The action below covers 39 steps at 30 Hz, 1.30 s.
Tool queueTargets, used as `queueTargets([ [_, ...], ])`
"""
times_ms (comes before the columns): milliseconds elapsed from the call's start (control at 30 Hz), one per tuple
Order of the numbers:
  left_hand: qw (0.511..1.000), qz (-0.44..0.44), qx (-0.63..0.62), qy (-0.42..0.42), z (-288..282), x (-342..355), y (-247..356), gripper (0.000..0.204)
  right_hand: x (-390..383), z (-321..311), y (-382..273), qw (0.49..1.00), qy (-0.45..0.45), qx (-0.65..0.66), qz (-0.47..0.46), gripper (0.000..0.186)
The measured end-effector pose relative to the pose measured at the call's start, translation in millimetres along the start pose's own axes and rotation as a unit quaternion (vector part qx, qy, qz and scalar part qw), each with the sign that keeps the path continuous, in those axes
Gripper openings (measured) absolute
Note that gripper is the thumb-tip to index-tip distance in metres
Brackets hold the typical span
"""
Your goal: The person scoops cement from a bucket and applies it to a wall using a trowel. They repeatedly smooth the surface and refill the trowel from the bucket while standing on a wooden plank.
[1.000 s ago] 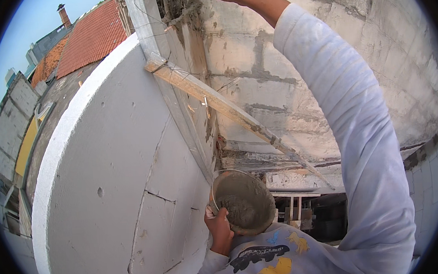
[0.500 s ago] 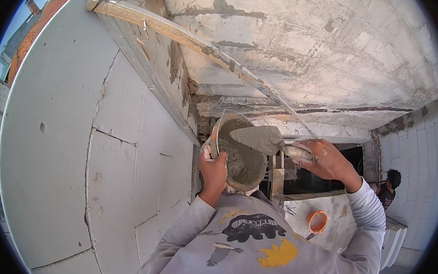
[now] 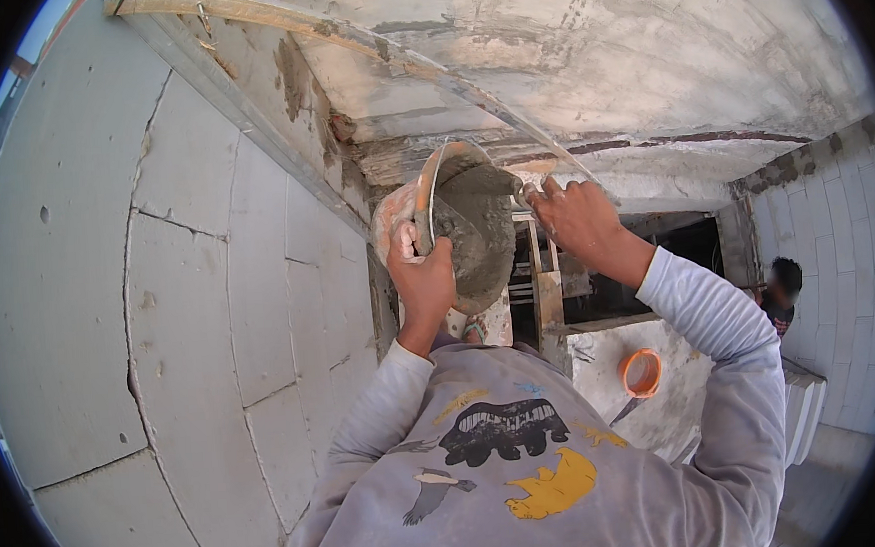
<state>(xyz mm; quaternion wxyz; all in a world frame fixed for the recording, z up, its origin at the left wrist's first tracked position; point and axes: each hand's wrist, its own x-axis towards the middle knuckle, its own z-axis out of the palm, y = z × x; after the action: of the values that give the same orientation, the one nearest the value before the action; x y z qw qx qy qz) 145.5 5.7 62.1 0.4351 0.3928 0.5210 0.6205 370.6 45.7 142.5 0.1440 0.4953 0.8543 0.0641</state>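
Note:
A mortar-smeared bucket hangs tilted in front of me, its opening facing right and its thin handle arched over it. My left hand is closed round its left rim, thumb on the inside. Thick wet grey mortar coats the inside of the bucket. My right hand grips a trowel just right of the bucket. The trowel blade dips into the bucket's far right part, where mortar hides most of its outline.
Grey block wall rises close on my left. A wooden batten slants across above the bucket, before a rough plastered wall. Lower right are a dark opening, an orange bucket and another person.
The trowel blade, level and loaded over the bucket before, is now down in the mortar. The bucket has tipped rightward, showing more of its outer left side. My view has shifted.

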Motion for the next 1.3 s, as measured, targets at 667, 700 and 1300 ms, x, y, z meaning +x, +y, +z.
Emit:
queueTargets([
  [667,0.964,-0.105,-0.238,0.060,-27.8,50.5,36.1,0.030,19.6,-2.9,19.3,0.773,-0.227,0.591,0.048,0.046],
  [700,0.957,-0.117,-0.256,0.067,-35.4,56.5,29.2,0.030,21.1,-23.8,25.2,0.783,-0.220,0.580,0.050,0.049],
  [1300,0.931,-0.117,-0.301,0.173,-85.2,110.4,0.0,0.025,226.8,-439.0,133.9,0.894,0.135,0.426,-0.028,0.036],
])
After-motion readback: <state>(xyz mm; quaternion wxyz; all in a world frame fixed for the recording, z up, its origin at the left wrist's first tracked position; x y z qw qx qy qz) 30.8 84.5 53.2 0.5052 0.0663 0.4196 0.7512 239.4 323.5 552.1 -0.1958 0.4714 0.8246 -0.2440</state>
